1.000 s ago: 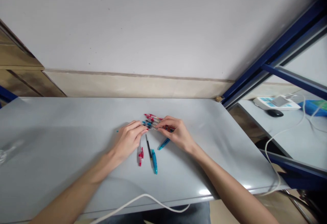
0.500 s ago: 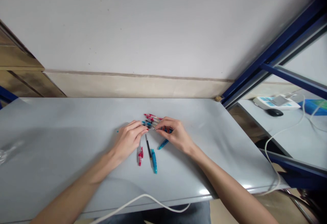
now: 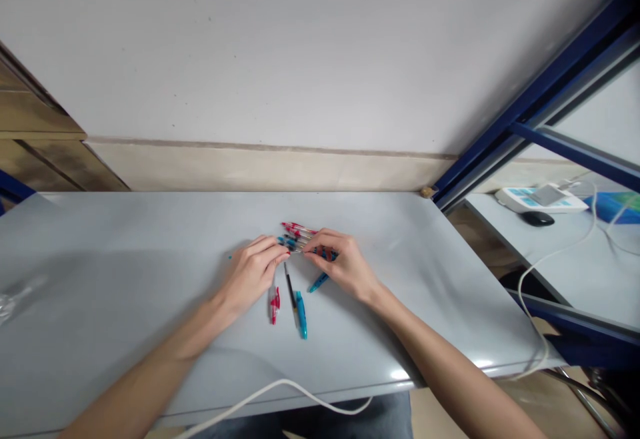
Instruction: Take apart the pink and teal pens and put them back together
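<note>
My left hand [image 3: 253, 271] is closed, its thumb and fingers pinched at the left end of a slim pen part [image 3: 297, 251]. From the other side my right hand [image 3: 340, 262] pinches the same piece, its fingers curled over several pens. Fingers hide most of the held piece. Red clear-barrelled pens [image 3: 295, 227] and blue-and-black pen parts lie just behind the fingertips. Below the hands are a red pen cap [image 3: 275, 305], a dark refill [image 3: 290, 289] and a turquoise pen cap [image 3: 301, 315]. Another blue cap [image 3: 319, 283] pokes out beneath my right hand.
The grey table [image 3: 150, 332] meets a wall at the back. A white cable [image 3: 285, 381] loops over its front edge. Clear plastic [image 3: 13, 302] lies far left. Past a blue metal frame [image 3: 500, 139], a black mouse [image 3: 537, 219] and a white device [image 3: 543, 199] rest on another table.
Both hands keep almost the same place and pinch. The pens and caps on the table stay where they were; the view shifts only slightly.
</note>
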### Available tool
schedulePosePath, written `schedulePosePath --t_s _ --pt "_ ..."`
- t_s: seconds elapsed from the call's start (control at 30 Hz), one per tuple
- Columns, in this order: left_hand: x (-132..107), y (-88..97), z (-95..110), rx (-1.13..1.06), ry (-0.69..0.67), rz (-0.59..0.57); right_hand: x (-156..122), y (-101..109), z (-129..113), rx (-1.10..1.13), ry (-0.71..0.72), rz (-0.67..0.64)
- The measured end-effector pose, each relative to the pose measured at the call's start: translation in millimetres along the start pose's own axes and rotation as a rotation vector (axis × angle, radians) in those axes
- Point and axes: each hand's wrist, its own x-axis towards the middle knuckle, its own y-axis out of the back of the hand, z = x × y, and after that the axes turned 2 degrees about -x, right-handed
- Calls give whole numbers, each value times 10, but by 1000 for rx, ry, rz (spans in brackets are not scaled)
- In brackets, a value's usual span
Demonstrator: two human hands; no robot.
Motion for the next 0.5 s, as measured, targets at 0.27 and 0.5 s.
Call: schedulePosePath --t_s 0.27,0.5 --pt "-11 -29 44 97 -92 -59 -29 -162 -25 2 -6 -25" --pt "-9 -12 96 151 -105 -93 19 -76 -15 100 -51 -140"
